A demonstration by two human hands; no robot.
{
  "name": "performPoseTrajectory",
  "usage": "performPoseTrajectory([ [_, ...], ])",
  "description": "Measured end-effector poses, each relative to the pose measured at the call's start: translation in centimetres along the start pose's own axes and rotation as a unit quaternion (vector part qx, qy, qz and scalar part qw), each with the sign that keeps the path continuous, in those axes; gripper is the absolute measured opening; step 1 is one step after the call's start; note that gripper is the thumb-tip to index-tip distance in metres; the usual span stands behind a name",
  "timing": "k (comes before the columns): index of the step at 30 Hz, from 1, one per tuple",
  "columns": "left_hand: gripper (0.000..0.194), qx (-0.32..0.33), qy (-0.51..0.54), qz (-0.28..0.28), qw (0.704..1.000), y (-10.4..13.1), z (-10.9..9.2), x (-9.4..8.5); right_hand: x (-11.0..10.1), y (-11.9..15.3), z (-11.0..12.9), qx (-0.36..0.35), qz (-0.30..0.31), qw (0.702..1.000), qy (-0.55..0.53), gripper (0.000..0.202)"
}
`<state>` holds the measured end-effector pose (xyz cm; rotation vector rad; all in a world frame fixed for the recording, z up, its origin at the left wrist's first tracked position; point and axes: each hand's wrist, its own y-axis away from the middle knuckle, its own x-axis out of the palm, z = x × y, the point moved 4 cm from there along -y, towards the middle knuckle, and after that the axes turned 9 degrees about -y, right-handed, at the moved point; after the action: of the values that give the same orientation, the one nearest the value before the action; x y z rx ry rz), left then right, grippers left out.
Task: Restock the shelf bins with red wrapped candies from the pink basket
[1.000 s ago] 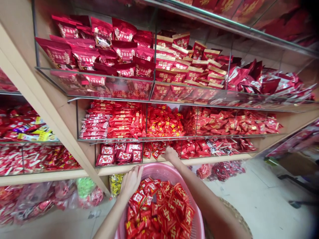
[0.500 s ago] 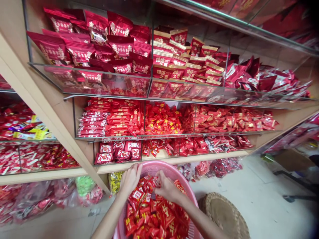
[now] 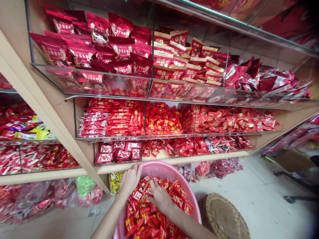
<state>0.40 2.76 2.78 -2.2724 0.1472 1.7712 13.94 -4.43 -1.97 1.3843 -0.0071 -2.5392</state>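
A pink plastic basket (image 3: 193, 194) stands at the bottom centre, holding many small red candy packets (image 3: 139, 212) with white and gold print. My left hand (image 3: 131, 179) is closed over the basket's far left rim, its fingers curled across the edge. Inside the basket, my right hand (image 3: 160, 197) rests among the packets. Its thumb stands apart from the bent fingers, which touch the packets, and no packet is visibly lifted in it. The tips of those fingers are partly hidden between the packets.
Ahead rise tiered shelves with clear dividers, filled with red snack bags (image 3: 122, 49) and smaller red packets (image 3: 163, 121). A wooden post (image 3: 53, 129) divides the shelving at left. Plastic bags of sweets (image 3: 86, 189) lie below. A round woven stool (image 3: 224, 215) stands right of the basket.
My right hand has moved left and slightly down within the basket, uncovering packets near the far right rim. My left hand stays on the rim.
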Motion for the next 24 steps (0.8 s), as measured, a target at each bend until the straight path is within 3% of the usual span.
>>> performPoseTrajectory([
  [5,0.043,-0.007,0.0,0.006,1.0,-0.1,0.2,0.3,0.8,-0.3,0.2,0.013,0.008,0.999,0.047,0.059],
  [9,0.043,0.0,0.005,-0.003,1.0,-0.2,0.2,0.4,-0.8,0.0,0.6,-0.007,0.008,1.0,0.013,0.068],
  [12,0.044,0.006,0.008,-0.006,1.0,-0.2,0.2,0.3,-4.0,-0.3,0.6,-0.022,-0.037,0.999,-0.018,0.052],
  [14,0.045,0.004,0.005,-0.003,1.0,-0.2,0.1,0.2,-7.0,-1.3,0.3,-0.032,-0.101,0.994,-0.013,0.04],
  [18,0.045,0.007,0.004,-0.005,1.0,-0.3,0.1,0.2,-13.4,-5.3,-0.9,-0.068,-0.238,0.966,0.074,0.032],
  [21,0.043,0.01,0.01,-0.009,1.0,-0.3,0.3,0.4,-17.1,-9.6,-2.6,-0.011,-0.248,0.962,0.112,0.033],
  [24,0.042,0.011,0.016,-0.012,1.0,-0.3,0.4,0.7,-19.1,-13.5,-3.7,0.004,-0.232,0.967,0.101,0.03],
])
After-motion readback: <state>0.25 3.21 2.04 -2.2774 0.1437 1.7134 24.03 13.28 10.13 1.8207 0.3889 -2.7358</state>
